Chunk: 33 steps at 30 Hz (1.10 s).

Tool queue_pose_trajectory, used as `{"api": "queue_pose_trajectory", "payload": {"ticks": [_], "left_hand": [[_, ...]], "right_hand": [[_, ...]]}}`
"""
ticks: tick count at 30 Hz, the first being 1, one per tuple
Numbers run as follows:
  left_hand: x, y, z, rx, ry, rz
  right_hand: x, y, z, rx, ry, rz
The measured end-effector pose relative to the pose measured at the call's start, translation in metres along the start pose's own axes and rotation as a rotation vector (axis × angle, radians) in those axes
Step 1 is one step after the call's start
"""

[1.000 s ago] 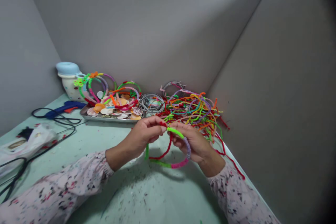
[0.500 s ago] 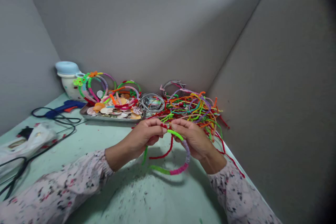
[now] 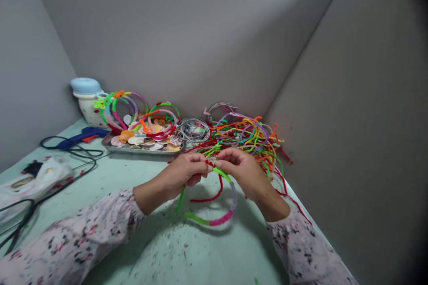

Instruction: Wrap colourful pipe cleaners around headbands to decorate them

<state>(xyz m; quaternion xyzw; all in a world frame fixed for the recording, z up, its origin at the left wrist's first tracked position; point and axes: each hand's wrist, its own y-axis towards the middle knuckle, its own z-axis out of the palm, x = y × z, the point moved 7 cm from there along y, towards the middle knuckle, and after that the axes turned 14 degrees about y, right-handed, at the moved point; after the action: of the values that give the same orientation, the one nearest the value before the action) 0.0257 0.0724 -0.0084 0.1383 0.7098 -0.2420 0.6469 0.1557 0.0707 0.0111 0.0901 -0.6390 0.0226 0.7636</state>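
Between my hands is a curved hoop wrapped in pipe cleaner (image 3: 223, 219), with green, lilac and pink sections. My left hand (image 3: 182, 174) is closed, its thumb and forefinger pinching the hoop's upper end where a bit of red fuzz shows. Thumb against fingertips, my right hand (image 3: 244, 173) pinches at that same spot, close to the left fingertips. A red pipe cleaner (image 3: 207, 200) trails down from there and bends left below the hands. The hoop's lower green end curves toward the left, above the table. What exactly lies between the right fingertips is partly hidden.
Behind the hands lie a heap of coloured pipe cleaners (image 3: 247, 136) and coiled grey wire (image 3: 194, 130). A metal tray (image 3: 143, 152) holds shells and wrapped hoops. At left are a blue-lidded jar (image 3: 87, 102), a blue tool (image 3: 80, 138), a black cable (image 3: 35, 202) and a plastic bag (image 3: 50, 176).
The hoop has swung slightly left and down. My right fingers have shifted and now pinch with fingertips nearer the red part; my left hand has barely moved.
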Motion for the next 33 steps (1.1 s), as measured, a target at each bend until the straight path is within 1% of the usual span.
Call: {"api": "queue_pose_trajectory", "payload": {"ticks": [5,8,13,19,22,27,33], "left_hand": [[0.003,0.002,0.000,0.009,0.040,-0.013],[0.004,0.002,0.002,0.035,0.049,-0.027],[0.003,0.000,0.004,0.059,0.040,-0.035],[0.004,-0.001,-0.001,0.045,0.026,-0.055],[0.004,0.000,0.000,0.040,-0.006,-0.069],[0.004,-0.001,0.006,0.047,-0.052,-0.061],[0.005,0.000,0.005,0.043,-0.097,-0.058]], "right_hand": [[0.007,-0.002,0.001,0.020,-0.099,-0.048],[0.008,-0.002,0.002,0.058,-0.126,-0.043],[0.006,-0.002,0.003,0.077,-0.086,-0.035],[0.003,-0.003,0.004,0.022,-0.009,-0.103],[-0.001,-0.003,0.004,-0.008,0.020,-0.117],[-0.013,-0.002,0.002,-0.043,0.098,-0.086],[-0.018,-0.003,0.003,-0.092,0.206,-0.033]]}}
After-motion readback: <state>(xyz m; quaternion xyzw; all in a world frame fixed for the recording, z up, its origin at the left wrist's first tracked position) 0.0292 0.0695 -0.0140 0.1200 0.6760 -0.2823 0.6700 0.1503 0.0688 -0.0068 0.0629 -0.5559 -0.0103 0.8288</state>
